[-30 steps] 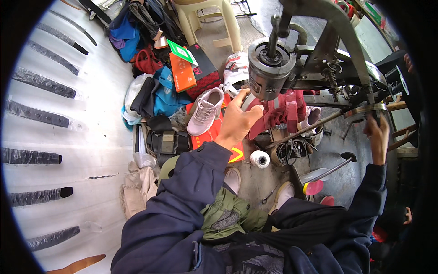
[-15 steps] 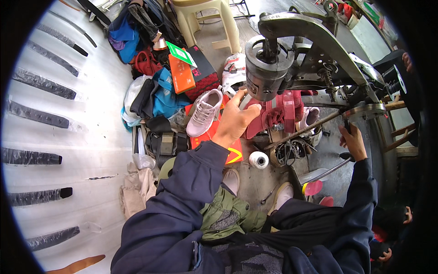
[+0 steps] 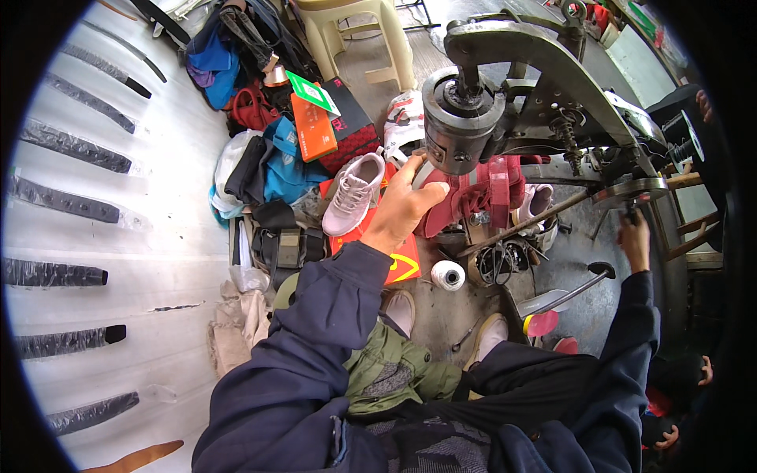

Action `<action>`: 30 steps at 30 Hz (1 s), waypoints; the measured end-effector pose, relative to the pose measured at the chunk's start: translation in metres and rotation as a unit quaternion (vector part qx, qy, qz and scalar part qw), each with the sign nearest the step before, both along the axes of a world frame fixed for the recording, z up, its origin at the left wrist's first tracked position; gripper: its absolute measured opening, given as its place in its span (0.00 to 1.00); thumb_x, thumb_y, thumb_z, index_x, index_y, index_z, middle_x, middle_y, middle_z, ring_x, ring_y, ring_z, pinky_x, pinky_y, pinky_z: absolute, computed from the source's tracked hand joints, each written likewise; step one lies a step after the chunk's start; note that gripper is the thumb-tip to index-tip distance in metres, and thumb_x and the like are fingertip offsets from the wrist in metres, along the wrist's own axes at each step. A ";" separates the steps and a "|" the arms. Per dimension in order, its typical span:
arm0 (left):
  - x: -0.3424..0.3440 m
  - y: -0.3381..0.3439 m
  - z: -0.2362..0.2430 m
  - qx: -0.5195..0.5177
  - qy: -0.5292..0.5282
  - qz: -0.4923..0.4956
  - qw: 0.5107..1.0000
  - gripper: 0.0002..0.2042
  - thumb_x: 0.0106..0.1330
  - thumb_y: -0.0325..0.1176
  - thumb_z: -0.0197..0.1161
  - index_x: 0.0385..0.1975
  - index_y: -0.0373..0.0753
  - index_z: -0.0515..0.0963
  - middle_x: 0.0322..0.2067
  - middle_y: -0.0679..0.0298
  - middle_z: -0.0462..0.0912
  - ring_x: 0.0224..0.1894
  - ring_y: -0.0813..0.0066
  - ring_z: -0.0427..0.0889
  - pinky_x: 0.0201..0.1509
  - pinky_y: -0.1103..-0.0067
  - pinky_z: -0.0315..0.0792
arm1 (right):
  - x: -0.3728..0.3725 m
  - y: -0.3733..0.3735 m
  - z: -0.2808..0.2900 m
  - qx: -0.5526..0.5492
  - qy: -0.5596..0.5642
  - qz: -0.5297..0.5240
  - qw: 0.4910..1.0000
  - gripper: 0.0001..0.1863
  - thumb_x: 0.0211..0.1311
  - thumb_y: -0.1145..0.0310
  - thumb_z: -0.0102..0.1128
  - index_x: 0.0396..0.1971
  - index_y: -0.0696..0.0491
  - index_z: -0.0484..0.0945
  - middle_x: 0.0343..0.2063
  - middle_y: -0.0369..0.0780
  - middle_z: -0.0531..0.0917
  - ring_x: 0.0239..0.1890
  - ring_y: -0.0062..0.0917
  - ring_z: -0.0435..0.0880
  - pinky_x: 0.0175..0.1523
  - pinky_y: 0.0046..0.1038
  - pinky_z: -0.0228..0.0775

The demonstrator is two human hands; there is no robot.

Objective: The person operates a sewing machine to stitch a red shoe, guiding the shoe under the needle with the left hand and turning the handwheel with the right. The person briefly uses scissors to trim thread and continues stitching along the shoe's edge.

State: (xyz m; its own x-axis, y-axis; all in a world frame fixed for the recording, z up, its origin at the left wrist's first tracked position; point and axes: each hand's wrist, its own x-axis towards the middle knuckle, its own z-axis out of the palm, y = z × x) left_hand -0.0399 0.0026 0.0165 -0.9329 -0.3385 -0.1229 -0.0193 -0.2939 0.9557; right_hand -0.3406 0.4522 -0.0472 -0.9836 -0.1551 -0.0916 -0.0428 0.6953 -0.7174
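A dark metal hand-cranked sewing machine (image 3: 461, 130) stands in front of me, its thick round head over a red shoe (image 3: 498, 189). My left hand (image 3: 400, 209) is at the toe end of this shoe, thumb and fingers closed around its edge just left of the machine head. The fingertips are partly hidden by the head. Over on the right, my right hand (image 3: 634, 240) grips the crank handle, a small dark peg below the machine's round wheel (image 3: 631, 191). Its fingers are curled and slightly blurred.
A pink sneaker (image 3: 355, 197) lies left of my left hand, among boxes (image 3: 314, 126) and bags. A white thread spool (image 3: 448, 276) stands on the floor. Behind is a cream stool (image 3: 355, 39). Belts (image 3: 71, 197) line the pale left side. Other people's hands (image 3: 704, 370) show at the right edge.
My right hand has moved right and a little upward with the crank handle, and the wheel has turned. My left hand and the red shoe have hardly shifted.
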 end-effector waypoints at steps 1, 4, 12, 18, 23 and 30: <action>0.000 0.000 0.000 0.002 -0.003 -0.001 1.000 0.24 0.62 0.33 0.61 0.59 0.34 0.72 0.50 0.67 0.78 0.47 0.80 0.72 0.55 0.81 0.68 | 0.012 -0.014 -0.005 0.025 -0.072 0.005 0.997 0.12 0.71 0.66 0.55 0.48 0.56 0.76 0.19 0.36 0.76 0.15 0.20 0.76 0.20 0.25 0.65; 0.000 0.001 0.001 -0.007 0.006 0.010 1.000 0.23 0.61 0.33 0.60 0.58 0.34 0.73 0.49 0.68 0.78 0.47 0.80 0.72 0.54 0.80 0.68 | 0.055 -0.059 0.014 -0.040 -0.135 0.109 0.984 0.16 0.69 0.61 0.58 0.43 0.60 0.74 0.19 0.37 0.78 0.17 0.21 0.80 0.21 0.24 0.66; -0.001 -0.001 0.004 -0.027 -0.015 0.010 0.999 0.22 0.60 0.34 0.60 0.55 0.35 0.74 0.48 0.68 0.79 0.47 0.79 0.72 0.55 0.80 0.68 | 0.041 -0.043 0.115 -0.071 0.107 0.043 0.991 0.10 0.71 0.62 0.57 0.36 0.54 0.77 0.20 0.31 0.73 0.22 0.14 0.71 0.29 0.21 0.63; 0.002 -0.002 0.002 0.007 0.005 -0.008 1.000 0.26 0.61 0.35 0.61 0.60 0.34 0.71 0.52 0.66 0.76 0.52 0.78 0.71 0.60 0.80 0.65 | -0.015 0.006 0.036 -0.063 0.140 0.001 0.988 0.05 0.72 0.70 0.54 0.41 0.55 0.76 0.20 0.34 0.74 0.19 0.17 0.70 0.25 0.23 0.63; 0.004 -0.002 0.000 -0.005 0.021 -0.015 1.000 0.27 0.62 0.34 0.60 0.63 0.34 0.69 0.54 0.65 0.75 0.53 0.77 0.70 0.62 0.80 0.64 | 0.033 -0.039 -0.007 -0.074 -0.140 0.065 0.985 0.12 0.71 0.65 0.58 0.46 0.58 0.75 0.20 0.36 0.78 0.16 0.19 0.77 0.21 0.23 0.64; 0.003 -0.004 0.003 -0.045 -0.015 -0.017 0.999 0.25 0.63 0.34 0.59 0.62 0.35 0.70 0.51 0.64 0.78 0.51 0.76 0.73 0.60 0.79 0.66 | 0.070 -0.075 0.092 -0.071 -0.001 0.112 0.991 0.12 0.69 0.61 0.59 0.39 0.55 0.77 0.20 0.33 0.76 0.20 0.16 0.75 0.27 0.21 0.65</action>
